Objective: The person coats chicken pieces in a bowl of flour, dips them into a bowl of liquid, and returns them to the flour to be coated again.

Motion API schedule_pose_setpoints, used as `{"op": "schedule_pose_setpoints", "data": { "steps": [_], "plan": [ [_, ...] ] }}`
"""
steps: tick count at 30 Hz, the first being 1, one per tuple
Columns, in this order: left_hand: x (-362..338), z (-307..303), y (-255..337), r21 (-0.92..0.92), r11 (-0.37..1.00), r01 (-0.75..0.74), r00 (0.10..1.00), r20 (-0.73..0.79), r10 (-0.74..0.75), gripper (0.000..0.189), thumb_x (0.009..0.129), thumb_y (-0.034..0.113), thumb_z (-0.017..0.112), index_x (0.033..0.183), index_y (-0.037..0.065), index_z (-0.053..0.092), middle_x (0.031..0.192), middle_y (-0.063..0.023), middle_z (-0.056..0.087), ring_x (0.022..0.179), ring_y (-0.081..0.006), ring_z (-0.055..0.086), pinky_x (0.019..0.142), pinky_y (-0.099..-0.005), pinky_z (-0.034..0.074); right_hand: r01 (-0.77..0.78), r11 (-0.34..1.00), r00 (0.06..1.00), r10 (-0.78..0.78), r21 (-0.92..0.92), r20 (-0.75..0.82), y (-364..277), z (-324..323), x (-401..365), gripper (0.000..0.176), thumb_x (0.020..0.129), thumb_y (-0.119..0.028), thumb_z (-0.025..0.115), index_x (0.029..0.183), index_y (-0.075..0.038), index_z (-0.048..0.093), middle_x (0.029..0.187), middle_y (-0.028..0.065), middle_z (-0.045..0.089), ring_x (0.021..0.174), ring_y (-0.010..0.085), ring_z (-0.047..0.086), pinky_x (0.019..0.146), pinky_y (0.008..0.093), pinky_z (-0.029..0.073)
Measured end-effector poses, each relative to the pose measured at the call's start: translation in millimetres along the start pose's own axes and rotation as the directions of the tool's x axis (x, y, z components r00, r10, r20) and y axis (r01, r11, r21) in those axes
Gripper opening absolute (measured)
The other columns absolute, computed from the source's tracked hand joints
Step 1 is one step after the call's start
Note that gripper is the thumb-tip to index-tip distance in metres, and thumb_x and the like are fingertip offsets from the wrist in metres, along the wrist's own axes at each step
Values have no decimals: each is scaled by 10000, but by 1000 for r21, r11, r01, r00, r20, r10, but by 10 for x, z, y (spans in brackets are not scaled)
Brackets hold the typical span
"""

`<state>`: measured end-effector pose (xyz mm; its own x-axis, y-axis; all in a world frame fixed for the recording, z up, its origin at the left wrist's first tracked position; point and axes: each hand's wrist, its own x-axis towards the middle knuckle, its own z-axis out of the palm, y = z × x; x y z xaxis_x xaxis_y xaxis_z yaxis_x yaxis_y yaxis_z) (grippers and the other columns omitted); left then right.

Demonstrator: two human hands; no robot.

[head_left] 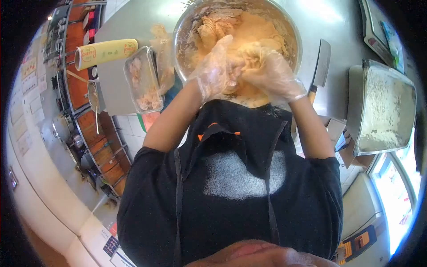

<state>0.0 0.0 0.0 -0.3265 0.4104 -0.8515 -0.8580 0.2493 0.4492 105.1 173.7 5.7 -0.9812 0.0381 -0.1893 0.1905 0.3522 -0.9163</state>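
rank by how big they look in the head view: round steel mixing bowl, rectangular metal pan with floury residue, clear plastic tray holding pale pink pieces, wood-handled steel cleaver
1. Round steel mixing bowl
2. Floury rectangular metal pan
3. Clear plastic tray
4. Wood-handled steel cleaver

My view is bright, with white daylight glaring through the window [393, 196] on the near right and a shiny patch on the far counter [318, 15]. Fisheye distortion bends the edges into black corners.
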Motion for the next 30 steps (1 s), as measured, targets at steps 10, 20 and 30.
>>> {"op": "schedule_pose_setpoints", "data": {
  "steps": [10,20,30],
  "plan": [
    [-342,78,-26,740,388,-549,723,187,665,556,1000,557,467,1286,95,588,930,-70,648,704,-126,560,654,-317,488,-73,987,984,49,-141,-169,-314,105,-56,256,828,-122,662,1065,-33,694,1041,208,690,976,375,660,851,442,526],
    [223,-1031,58,706,264,-657,716,474,513,399,965,383,576,1293,159,611,1100,-191,671,959,-341,650,862,-446,493,-304,938,926,250,-166,-285,-546,138,76,265,793,-77,685,1050,-21,719,1039,191,715,945,288,695,845,387,539],
    [84,-739,15,555,-252,-793,392,782,485,218,924,279,549,1012,135,686,884,-207,632,822,-377,633,695,-494,489,-246,969,843,217,7,-491,-1285,-246,290,111,886,6,615,952,13,704,839,45,686,759,85,613,659,252,524]
  ]
}}
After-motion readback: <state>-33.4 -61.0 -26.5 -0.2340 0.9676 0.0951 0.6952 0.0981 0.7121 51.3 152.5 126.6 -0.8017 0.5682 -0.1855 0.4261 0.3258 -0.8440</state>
